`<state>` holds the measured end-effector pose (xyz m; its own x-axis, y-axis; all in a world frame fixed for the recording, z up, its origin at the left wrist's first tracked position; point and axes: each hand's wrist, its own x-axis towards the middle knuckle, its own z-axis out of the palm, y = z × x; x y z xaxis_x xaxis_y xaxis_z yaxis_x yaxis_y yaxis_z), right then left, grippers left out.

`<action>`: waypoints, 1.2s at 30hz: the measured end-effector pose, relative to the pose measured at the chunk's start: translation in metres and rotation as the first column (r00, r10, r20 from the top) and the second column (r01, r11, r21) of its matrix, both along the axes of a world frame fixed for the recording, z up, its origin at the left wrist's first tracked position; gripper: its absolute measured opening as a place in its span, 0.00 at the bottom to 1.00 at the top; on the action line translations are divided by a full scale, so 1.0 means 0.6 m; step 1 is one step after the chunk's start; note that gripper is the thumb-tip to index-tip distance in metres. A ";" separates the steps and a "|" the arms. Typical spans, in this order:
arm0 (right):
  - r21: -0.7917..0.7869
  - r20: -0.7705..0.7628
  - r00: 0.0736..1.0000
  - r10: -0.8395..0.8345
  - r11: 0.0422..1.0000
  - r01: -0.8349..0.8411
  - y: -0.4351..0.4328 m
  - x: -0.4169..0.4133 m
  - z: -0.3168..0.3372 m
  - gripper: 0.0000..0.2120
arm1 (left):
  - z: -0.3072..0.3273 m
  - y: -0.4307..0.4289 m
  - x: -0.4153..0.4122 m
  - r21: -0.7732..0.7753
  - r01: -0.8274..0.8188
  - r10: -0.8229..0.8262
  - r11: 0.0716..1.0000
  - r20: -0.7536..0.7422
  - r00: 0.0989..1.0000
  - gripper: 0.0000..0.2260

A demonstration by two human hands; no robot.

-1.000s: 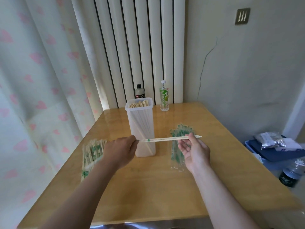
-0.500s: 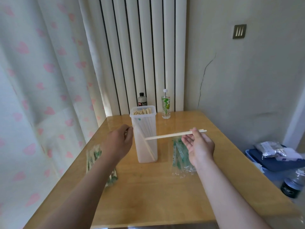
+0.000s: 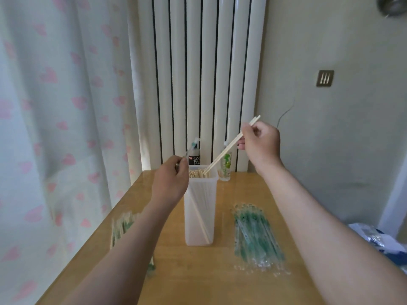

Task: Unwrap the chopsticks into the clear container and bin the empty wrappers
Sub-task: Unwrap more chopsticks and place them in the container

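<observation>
The right hand [image 3: 259, 144] is raised above the far right of the container [image 3: 199, 216], thumb and curled fingers pinching a bare pair of chopsticks [image 3: 226, 150] near the top end. The pair slants down to the left, and its lower tips sit just at the container's mouth, touching or almost touching the stick ends [image 3: 197, 173] that already fill most of the opening. A small gap is left at the mouth's right side, where the tips point.

The left hand [image 3: 171, 181] hovers by the container's upper left rim with its fingers curled. It pinches a thin clear wrapper [image 3: 192, 146] that rises from the fingertips in front of the dark bottle [image 3: 195, 159]. The wrapper is blurred.

The container stands upright on the far middle of the table [image 3: 198, 280]. One stick leans slantwise inside its wall.

A wrapped pile [image 3: 123, 225] lies near the table's left edge, close to the curtain [image 3: 55, 106] and partly under the left forearm. Right of the container, apart from it, lies a flat pile [image 3: 257, 236] of clear, green-printed wrappers, with bare wood between it and the right edge.

The wood between the container and the near edge is bare, crossed only by the two forearms. The dark bottle and a clear bottle [image 3: 226, 165] stand at the far edge against the radiator [image 3: 204, 73], just behind the container. Blue and white things [image 3: 383, 243], blurred, sit low beyond the right edge
</observation>
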<state>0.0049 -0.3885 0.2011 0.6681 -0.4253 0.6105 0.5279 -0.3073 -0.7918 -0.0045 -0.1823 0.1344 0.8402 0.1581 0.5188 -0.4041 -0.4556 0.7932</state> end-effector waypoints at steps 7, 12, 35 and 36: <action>-0.609 -0.346 0.934 -0.095 0.780 -0.146 0.050 0.027 -0.050 0.16 | -0.032 0.019 0.006 -0.009 0.025 -0.025 1.000 0.004 1.000 0.13; -0.580 -0.388 0.916 -0.100 0.799 -0.159 0.052 0.029 -0.064 0.10 | -0.057 0.026 0.014 -0.032 0.093 -0.094 0.995 -0.016 0.995 0.15; -0.312 -0.698 0.652 -0.296 0.945 0.096 -0.227 -0.040 -0.376 0.10 | -0.146 -0.250 0.041 -0.169 0.310 -0.352 0.936 -0.510 0.785 0.04; -0.312 -0.710 0.639 -0.296 0.946 0.090 -0.234 -0.041 -0.396 0.09 | -0.152 -0.261 0.053 -0.134 0.293 -0.319 0.947 -0.512 0.798 0.04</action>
